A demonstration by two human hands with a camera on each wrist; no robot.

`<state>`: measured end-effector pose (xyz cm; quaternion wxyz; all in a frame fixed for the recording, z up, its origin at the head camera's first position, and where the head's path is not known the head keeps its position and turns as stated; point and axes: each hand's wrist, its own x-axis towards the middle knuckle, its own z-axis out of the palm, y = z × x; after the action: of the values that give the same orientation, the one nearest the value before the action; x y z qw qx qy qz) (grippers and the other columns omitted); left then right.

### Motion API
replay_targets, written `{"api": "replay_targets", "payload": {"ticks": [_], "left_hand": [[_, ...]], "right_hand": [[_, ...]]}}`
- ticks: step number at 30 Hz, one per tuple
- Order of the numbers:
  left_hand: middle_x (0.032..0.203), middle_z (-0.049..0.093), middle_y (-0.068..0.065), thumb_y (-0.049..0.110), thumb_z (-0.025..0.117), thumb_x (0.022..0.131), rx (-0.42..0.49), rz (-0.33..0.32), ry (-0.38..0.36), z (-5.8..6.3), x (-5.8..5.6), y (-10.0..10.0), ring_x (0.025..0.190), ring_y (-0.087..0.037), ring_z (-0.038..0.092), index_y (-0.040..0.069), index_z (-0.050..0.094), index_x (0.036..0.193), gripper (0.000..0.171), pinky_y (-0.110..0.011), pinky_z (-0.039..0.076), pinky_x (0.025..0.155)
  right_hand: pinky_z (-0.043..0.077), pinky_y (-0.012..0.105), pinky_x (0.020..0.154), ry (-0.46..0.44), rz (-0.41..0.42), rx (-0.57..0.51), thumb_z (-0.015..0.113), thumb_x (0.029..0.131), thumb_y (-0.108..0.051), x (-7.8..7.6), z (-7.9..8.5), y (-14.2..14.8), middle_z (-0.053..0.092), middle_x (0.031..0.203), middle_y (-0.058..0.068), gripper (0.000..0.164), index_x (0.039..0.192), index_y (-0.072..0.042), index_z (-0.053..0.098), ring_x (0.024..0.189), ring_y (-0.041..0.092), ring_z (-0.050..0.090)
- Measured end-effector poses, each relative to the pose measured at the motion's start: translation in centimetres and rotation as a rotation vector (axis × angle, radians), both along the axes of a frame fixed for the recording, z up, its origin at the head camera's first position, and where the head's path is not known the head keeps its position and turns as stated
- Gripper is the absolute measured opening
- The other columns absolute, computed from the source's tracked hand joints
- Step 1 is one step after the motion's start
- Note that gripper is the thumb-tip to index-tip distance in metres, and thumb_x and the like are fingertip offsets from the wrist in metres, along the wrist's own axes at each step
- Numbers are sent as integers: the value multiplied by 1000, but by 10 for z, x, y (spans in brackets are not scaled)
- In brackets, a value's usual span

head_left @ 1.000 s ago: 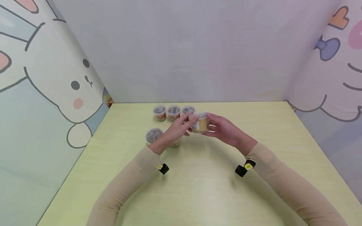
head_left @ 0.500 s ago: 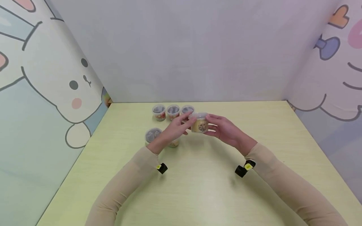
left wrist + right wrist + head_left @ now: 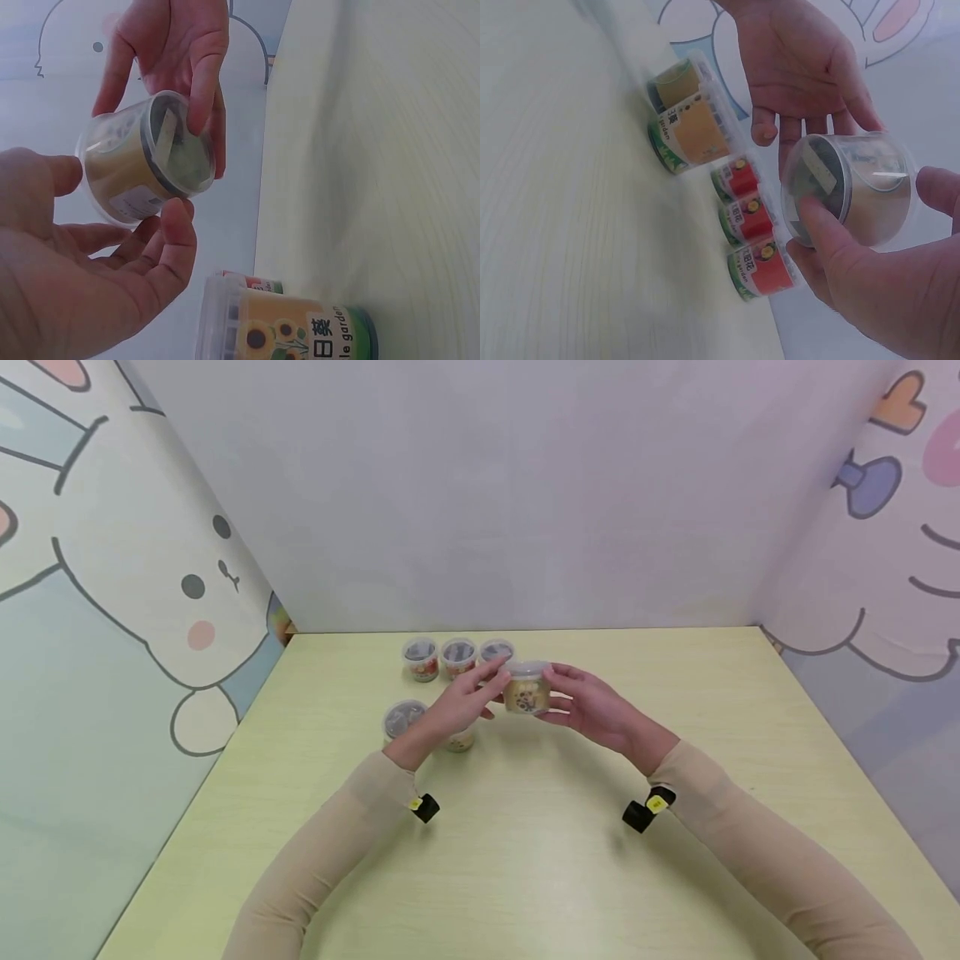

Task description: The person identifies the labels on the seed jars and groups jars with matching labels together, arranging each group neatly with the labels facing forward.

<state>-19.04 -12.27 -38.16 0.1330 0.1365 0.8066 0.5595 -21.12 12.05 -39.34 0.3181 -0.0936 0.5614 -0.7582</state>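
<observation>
Above the table, both hands hold one small clear plastic tub (image 3: 527, 693) with a translucent lid and a yellow band bearing a flower print. My left hand (image 3: 459, 703) grips its left side, thumb at the lid and fingers toward the base, as the left wrist view shows. On the other side my right hand (image 3: 596, 708) pinches it, thumb by the lid edge and fingertips on the bottom. The tub's dark base (image 3: 817, 176) faces the right wrist camera, with a pale strip on it.
Three red-labelled tubs (image 3: 754, 217) stand in a row near the table's back edge. Closer in are two yellow-labelled sunflower tubs (image 3: 694, 131), partly behind my left hand and wrist in the head view. A plain wall (image 3: 480, 493) rises behind the table (image 3: 525, 860).
The tub has been turned between the hands: its plain side with a white label has given way to the flower print facing me. Both hands have shifted very slightly left.
</observation>
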Motion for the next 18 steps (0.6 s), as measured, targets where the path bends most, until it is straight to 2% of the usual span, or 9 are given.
{"api": "replay_targets", "payload": {"ticks": [7, 12, 15, 18], "left_hand": [[147, 51, -11, 41, 44, 109, -23, 4, -4, -1, 0, -3, 118, -28, 61, 9, 30, 160, 62, -40, 56, 86], [141, 55, -10, 44, 43, 109, -109, -37, -18, 6, 0, -9, 118, -28, 60, 13, 32, 160, 61, -42, 56, 87], [134, 58, -8, 41, 46, 109, -202, -113, 39, 12, 1, -14, 112, -29, 61, 15, 36, 158, 56, -43, 54, 86], [129, 61, -6, 39, 50, 108, -355, -198, 159, 16, 4, -18, 104, -25, 63, 13, 41, 156, 55, -41, 54, 87]], "right_hand": [[46, 45, 106, 34, 51, 22, 51, 108, -35, 0, -1, -1, 40, 145, 18, 64, 156, -3, 23, 126, 31, 53], [44, 47, 108, 174, 101, 162, 58, 104, -39, -1, -6, -1, 38, 150, 18, 77, 161, -7, 16, 135, 34, 47], [43, 48, 108, 285, 130, 288, 64, 100, -43, -1, -10, -1, 38, 150, 15, 86, 163, -12, 13, 137, 33, 46], [40, 52, 111, 368, 178, 382, 69, 97, -45, 1, -13, -1, 34, 153, 13, 92, 164, -17, 11, 139, 33, 44]]}}
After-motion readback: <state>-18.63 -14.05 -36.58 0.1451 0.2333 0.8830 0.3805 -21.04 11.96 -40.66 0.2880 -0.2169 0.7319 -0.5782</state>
